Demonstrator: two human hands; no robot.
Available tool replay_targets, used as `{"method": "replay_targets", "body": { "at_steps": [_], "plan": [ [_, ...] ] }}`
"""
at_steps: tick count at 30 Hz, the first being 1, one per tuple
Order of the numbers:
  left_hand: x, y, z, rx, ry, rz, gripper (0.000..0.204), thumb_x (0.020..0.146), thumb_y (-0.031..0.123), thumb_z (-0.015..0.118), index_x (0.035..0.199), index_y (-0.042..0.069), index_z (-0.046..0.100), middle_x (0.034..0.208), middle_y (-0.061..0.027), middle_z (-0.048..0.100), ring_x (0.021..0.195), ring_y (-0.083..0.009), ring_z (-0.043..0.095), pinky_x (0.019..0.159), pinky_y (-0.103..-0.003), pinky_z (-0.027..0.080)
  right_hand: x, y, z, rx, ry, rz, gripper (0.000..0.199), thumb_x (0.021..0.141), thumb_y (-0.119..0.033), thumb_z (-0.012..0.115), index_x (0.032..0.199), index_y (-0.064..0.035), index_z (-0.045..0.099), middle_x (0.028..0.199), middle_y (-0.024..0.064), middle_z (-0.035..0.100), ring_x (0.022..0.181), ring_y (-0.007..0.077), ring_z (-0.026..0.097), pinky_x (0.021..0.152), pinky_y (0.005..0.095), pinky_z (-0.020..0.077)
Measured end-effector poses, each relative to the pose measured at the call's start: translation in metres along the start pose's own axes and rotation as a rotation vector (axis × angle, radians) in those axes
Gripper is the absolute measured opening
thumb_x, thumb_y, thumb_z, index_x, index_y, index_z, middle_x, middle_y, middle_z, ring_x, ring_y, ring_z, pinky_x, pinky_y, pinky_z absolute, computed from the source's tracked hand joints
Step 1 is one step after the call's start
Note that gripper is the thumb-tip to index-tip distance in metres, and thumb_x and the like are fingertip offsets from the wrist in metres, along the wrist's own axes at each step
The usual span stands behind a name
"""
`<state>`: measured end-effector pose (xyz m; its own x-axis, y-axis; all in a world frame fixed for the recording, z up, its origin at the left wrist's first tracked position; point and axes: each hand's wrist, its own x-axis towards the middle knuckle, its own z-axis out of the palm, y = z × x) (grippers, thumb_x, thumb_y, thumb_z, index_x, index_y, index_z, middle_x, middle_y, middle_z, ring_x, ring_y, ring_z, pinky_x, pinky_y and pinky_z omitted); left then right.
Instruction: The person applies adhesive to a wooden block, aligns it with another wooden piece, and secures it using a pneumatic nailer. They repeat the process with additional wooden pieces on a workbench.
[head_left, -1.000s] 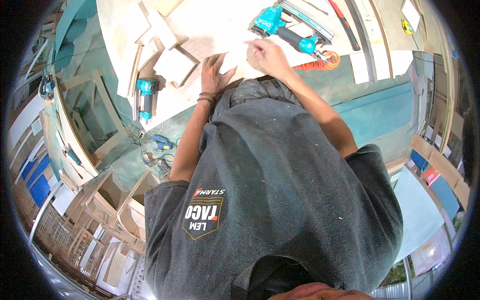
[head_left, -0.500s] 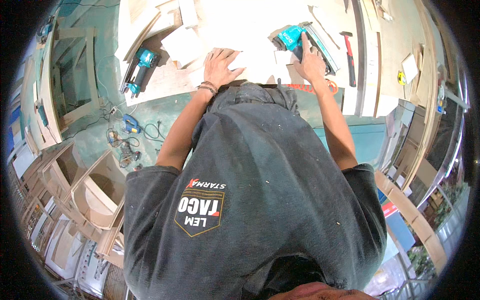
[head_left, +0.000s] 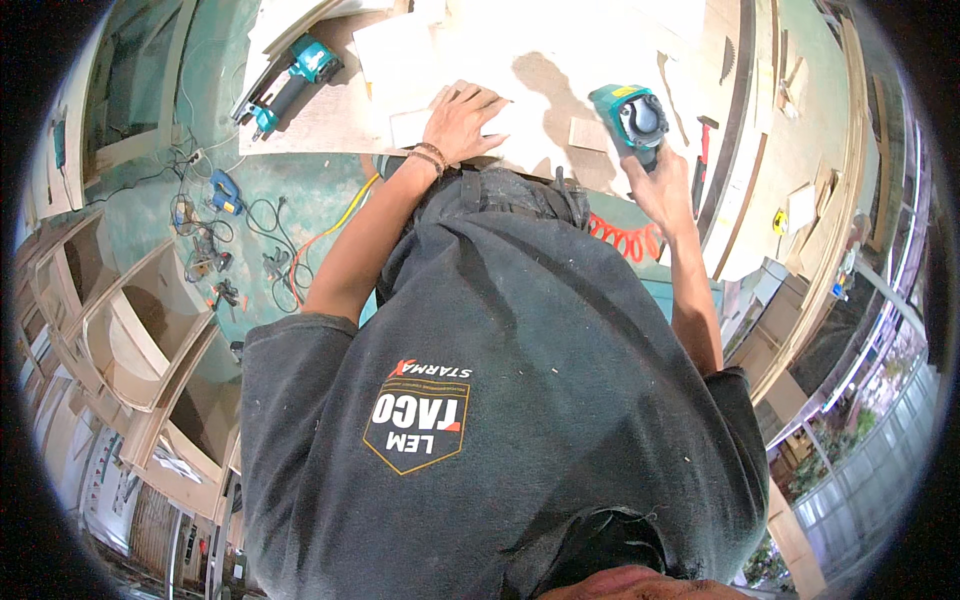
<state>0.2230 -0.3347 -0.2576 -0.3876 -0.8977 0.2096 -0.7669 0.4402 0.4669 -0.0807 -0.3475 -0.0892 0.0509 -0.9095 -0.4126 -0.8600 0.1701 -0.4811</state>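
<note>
In my right hand (head_left: 664,190) is a teal and black nail gun (head_left: 628,108), held up off the work table (head_left: 345,122) with my fingers wrapped round its handle. Its shadow falls on the pale surface to its left. My left hand (head_left: 462,126) lies spread near the table's front edge, resting by a pale flat wood piece (head_left: 408,128) and holding nothing. A small rectangular wood piece (head_left: 587,133) lies between my hands. An orange-red coiled air hose (head_left: 625,238) hangs below the table edge near my right wrist.
Another teal nail gun (head_left: 290,85) lies at the table's left corner. A red-handled hammer (head_left: 702,155) and a yellow tape measure (head_left: 780,221) are on the right. On the floor at left are a blue power tool (head_left: 226,192) and tangled cords, near wooden cabinet boxes (head_left: 150,330).
My right hand has closed round the nail gun and lifted it off the table, turning it. My left hand stays spread on the table. The whole view has shifted somewhat.
</note>
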Motion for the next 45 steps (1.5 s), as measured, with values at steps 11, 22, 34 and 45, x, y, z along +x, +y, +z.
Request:
{"method": "replay_targets", "body": {
  "at_steps": [11,22,34,45],
  "plan": [
    [0.0,0.001,0.003,0.035,-0.067,-0.064,0.047,0.082,0.045,0.073,0.121,0.019,0.071,0.119,0.0014,0.063,0.122,-0.0184,0.054,0.107,-0.042,0.041,-0.01,-0.033,0.053,0.14,-0.223,0.012,0.032,0.085,-0.018,0.068,0.104,0.0075,0.071,0.078,0.0119,0.071,0.071,0.0188,0.065,0.072,0.0374,0.0524],
    [-0.002,0.0,0.003,-0.018,-0.05,-0.079,0.051,0.082,0.043,0.074,0.127,0.019,0.07,0.119,0.0016,0.064,0.12,-0.0196,0.056,0.105,-0.041,0.042,-0.011,-0.035,0.071,0.097,-0.117,-0.143,0.029,0.086,-0.017,0.066,0.099,0.0084,0.07,0.073,0.0136,0.07,0.069,0.0175,0.065,0.069,0.0368,0.0532],
    [-0.004,-0.005,0.008,0.035,-0.079,-0.077,0.054,0.083,0.046,0.072,0.13,0.021,0.068,0.123,0.0006,0.064,0.123,-0.0207,0.055,0.109,-0.045,0.041,-0.002,-0.046,0.066,0.088,-0.151,-0.058,0.037,0.081,-0.021,0.065,0.101,0.0094,0.07,0.08,0.0244,0.073,0.081,0.0342,0.074,0.08,0.0444,0.0557],
    [-0.005,-0.005,0.01,-0.018,-0.082,-0.045,0.054,0.083,0.045,0.072,0.13,0.019,0.066,0.123,0.0008,0.062,0.124,-0.0199,0.054,0.113,-0.044,0.038,0.022,-0.051,0.061,0.055,-0.158,-0.086,0.037,0.082,-0.021,0.066,0.1,0.011,0.07,0.079,0.0235,0.071,0.076,0.0294,0.07,0.076,0.0426,0.0544]
  ]
}}
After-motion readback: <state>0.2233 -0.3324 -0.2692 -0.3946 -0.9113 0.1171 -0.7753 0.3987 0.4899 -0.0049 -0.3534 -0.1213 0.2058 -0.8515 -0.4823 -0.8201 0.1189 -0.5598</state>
